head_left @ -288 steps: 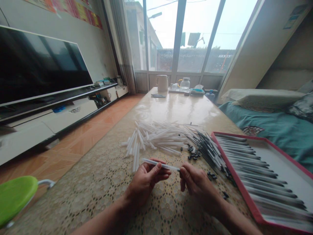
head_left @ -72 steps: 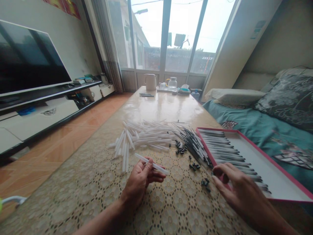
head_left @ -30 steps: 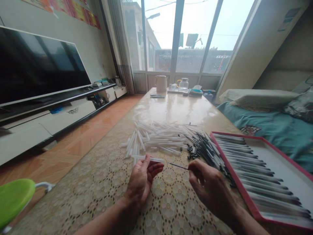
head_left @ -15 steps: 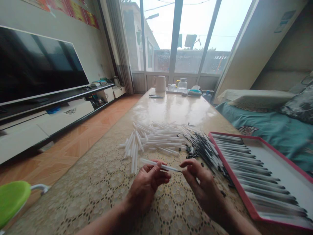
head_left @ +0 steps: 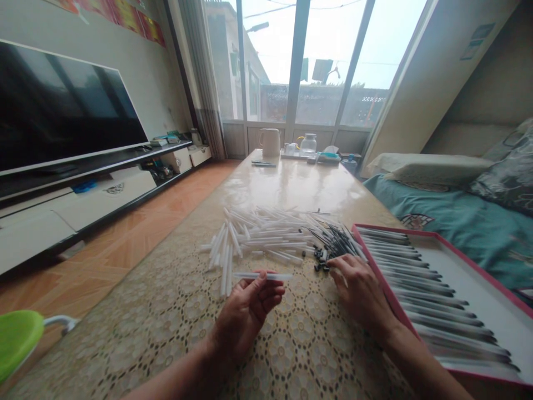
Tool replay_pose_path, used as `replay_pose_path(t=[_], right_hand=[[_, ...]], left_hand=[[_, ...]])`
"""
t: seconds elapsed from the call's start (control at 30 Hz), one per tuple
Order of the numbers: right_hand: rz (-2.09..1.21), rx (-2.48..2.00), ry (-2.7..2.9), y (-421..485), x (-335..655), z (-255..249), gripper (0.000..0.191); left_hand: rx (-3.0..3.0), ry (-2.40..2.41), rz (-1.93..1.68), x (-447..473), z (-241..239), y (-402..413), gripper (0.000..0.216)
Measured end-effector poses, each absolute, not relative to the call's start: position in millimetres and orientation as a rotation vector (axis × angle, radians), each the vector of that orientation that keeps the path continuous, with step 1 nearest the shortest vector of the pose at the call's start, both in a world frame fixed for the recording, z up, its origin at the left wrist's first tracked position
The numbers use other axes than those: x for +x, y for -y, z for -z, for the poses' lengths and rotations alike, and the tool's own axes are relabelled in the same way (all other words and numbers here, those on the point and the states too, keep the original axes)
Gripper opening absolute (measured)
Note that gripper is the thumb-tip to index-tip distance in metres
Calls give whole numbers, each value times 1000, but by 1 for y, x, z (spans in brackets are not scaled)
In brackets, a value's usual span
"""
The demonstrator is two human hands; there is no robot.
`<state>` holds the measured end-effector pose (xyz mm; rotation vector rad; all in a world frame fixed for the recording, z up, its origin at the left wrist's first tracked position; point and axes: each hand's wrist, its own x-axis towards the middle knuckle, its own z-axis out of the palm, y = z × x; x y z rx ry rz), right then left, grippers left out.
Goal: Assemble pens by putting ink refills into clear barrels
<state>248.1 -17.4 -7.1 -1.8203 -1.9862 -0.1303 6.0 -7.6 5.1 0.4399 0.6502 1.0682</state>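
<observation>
My left hand (head_left: 252, 303) is closed around a white pen barrel (head_left: 277, 276), pinching it between thumb and fingers. The barrel lies almost level above the table, its right end sticking out past the fingertips. My right hand (head_left: 360, 286) is at the small black caps (head_left: 320, 266), fingers bent down with a gap between thumb and forefinger. Thin black-tipped refills (head_left: 335, 239) lie just beyond that hand, partly covered by it. Many more white barrels (head_left: 270, 241) are heaped in front of my left hand.
A red-rimmed box lid (head_left: 491, 272) on the right holds a row of pens (head_left: 433, 294) with dark ends. At the far end of the table (head_left: 283, 183) stand a beige jug (head_left: 271, 143) and a glass pitcher (head_left: 308, 144). A green stool (head_left: 19, 339) is at left.
My right hand has left the barrel's right end and moved right to the black caps and refills. The left hand keeps the barrel, now more level.
</observation>
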Motion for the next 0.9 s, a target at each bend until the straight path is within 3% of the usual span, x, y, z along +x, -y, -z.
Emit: replay_pose_path(t=[0.3, 0.6, 0.9], right_hand=[[54, -1778, 1964, 14, 236, 7, 9], [-1044, -1294, 1371, 36, 199, -10, 18], [-1042, -1248, 1316, 41, 181, -7, 20]], left_hand=[[552, -740, -1040, 8, 3, 7, 9], [568, -741, -1020, 8, 3, 5, 9], [595, -716, -1001, 8, 1, 6, 11]])
